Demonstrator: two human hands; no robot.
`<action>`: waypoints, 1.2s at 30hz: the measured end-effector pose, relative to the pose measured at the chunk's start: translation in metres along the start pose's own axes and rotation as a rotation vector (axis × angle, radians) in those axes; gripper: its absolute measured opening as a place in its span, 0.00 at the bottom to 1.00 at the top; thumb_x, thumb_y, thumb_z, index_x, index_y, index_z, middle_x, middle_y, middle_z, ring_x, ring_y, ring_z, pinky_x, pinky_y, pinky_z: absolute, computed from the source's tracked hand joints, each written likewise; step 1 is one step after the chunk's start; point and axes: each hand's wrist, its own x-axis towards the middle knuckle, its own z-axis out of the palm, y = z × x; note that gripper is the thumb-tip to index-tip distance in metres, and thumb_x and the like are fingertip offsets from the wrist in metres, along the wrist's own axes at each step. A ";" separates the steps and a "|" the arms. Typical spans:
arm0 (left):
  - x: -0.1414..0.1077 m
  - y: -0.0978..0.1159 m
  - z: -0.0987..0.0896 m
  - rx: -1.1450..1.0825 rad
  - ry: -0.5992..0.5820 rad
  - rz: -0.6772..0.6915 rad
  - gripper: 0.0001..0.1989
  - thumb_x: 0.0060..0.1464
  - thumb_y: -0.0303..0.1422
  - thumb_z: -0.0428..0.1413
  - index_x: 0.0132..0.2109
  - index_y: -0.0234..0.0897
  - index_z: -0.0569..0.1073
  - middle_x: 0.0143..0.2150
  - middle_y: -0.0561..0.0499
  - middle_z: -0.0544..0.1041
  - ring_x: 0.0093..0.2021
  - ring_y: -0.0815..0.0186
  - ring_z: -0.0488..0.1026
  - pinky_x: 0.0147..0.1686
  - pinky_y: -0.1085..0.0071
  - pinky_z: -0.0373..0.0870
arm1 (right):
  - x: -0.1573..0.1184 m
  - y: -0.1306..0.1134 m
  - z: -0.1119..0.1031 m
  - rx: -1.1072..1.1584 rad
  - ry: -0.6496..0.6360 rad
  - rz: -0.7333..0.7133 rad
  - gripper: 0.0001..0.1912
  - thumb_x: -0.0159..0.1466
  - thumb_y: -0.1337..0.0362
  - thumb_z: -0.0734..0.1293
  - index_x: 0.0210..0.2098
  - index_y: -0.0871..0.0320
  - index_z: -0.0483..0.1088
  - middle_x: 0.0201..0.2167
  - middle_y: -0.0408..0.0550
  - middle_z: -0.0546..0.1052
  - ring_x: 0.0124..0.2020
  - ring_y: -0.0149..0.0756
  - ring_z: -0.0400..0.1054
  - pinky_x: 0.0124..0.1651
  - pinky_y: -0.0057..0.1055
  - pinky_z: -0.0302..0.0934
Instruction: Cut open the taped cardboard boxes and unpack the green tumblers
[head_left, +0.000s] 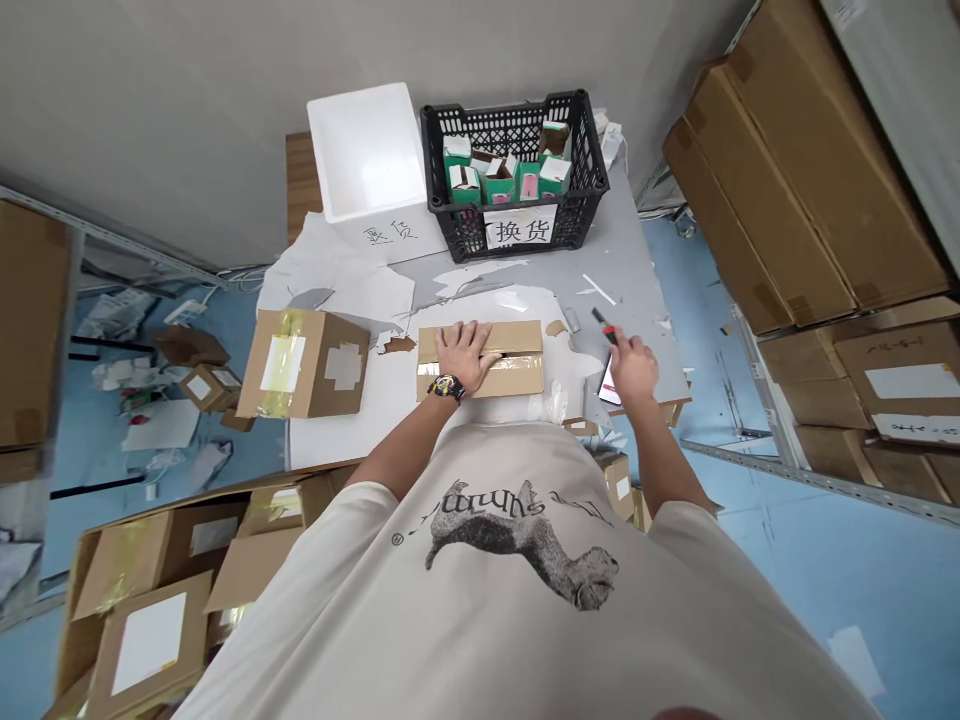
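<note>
A flat cardboard box (517, 375) lies on the table in front of me, with clear tape along its top and a dark gap showing at the seam. My left hand (463, 355) rests on its top with fingers spread; a watch is on that wrist. To the right, my right hand (634, 368) is closed around a black and red box cutter (604, 326), apart from the box. Partly under that hand lies a phone (610, 385) with a lit screen. A taped carton (304, 365) with white labels stands left of the flat box.
At the table's back are a white foam box (367, 150) and a black plastic crate (517, 225) holding several green and white small boxes. Paper scraps lie about the tabletop. A large carton (82, 560) full of parcels sits at lower left; shelves with cartons (810, 170) stand right.
</note>
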 end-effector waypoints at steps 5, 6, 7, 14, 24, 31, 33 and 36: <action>0.019 -0.010 -0.002 -0.010 -0.012 0.030 0.36 0.78 0.54 0.53 0.82 0.42 0.74 0.82 0.34 0.74 0.81 0.32 0.65 0.83 0.30 0.49 | -0.004 0.029 0.001 0.218 0.019 -0.027 0.31 0.85 0.54 0.58 0.79 0.57 0.76 0.57 0.65 0.83 0.49 0.54 0.76 0.53 0.43 0.70; 0.025 -0.012 -0.003 -0.011 -0.019 0.041 0.36 0.78 0.55 0.53 0.82 0.42 0.75 0.81 0.34 0.75 0.81 0.32 0.66 0.83 0.31 0.50 | -0.009 0.025 0.005 0.276 0.005 -0.037 0.31 0.85 0.53 0.58 0.78 0.57 0.77 0.56 0.64 0.83 0.50 0.55 0.77 0.54 0.43 0.71; 0.030 -0.013 -0.002 -0.011 -0.021 0.049 0.36 0.78 0.55 0.53 0.81 0.41 0.76 0.81 0.33 0.75 0.80 0.32 0.67 0.83 0.31 0.50 | -0.014 0.019 0.010 0.346 -0.007 -0.040 0.31 0.84 0.52 0.59 0.77 0.56 0.79 0.56 0.64 0.84 0.52 0.55 0.78 0.56 0.44 0.73; 0.017 -0.009 0.014 -0.046 0.052 0.099 0.33 0.77 0.49 0.55 0.80 0.40 0.75 0.84 0.34 0.72 0.85 0.31 0.62 0.82 0.27 0.47 | -0.045 -0.036 0.041 1.065 -0.133 0.143 0.40 0.81 0.35 0.59 0.74 0.56 0.79 0.41 0.50 0.84 0.33 0.41 0.77 0.40 0.39 0.78; -0.020 0.010 0.034 -0.073 0.045 0.387 0.18 0.75 0.38 0.58 0.65 0.45 0.85 0.71 0.37 0.83 0.72 0.42 0.75 0.80 0.33 0.57 | -0.040 -0.076 0.032 1.252 -0.198 0.166 0.41 0.75 0.31 0.67 0.69 0.55 0.81 0.37 0.46 0.83 0.28 0.35 0.73 0.33 0.34 0.73; -0.034 0.033 0.032 -0.035 -0.068 0.255 0.46 0.63 0.52 0.70 0.81 0.36 0.73 0.76 0.27 0.75 0.74 0.30 0.71 0.83 0.33 0.51 | -0.037 -0.062 0.010 1.167 -0.259 0.156 0.42 0.72 0.30 0.68 0.69 0.55 0.81 0.36 0.46 0.84 0.28 0.36 0.74 0.34 0.35 0.75; -0.033 0.040 0.032 -0.026 -0.072 0.199 0.48 0.62 0.51 0.72 0.81 0.34 0.72 0.74 0.25 0.75 0.73 0.29 0.71 0.83 0.33 0.50 | -0.039 -0.053 0.003 1.143 -0.279 0.160 0.42 0.71 0.31 0.69 0.68 0.56 0.81 0.36 0.46 0.84 0.28 0.37 0.74 0.35 0.36 0.75; -0.028 0.044 0.029 -0.061 -0.077 0.135 0.47 0.58 0.53 0.75 0.77 0.36 0.75 0.70 0.27 0.77 0.70 0.29 0.71 0.78 0.34 0.56 | -0.040 -0.042 -0.005 1.116 -0.320 0.174 0.40 0.70 0.31 0.69 0.64 0.56 0.82 0.35 0.46 0.83 0.28 0.38 0.73 0.34 0.37 0.75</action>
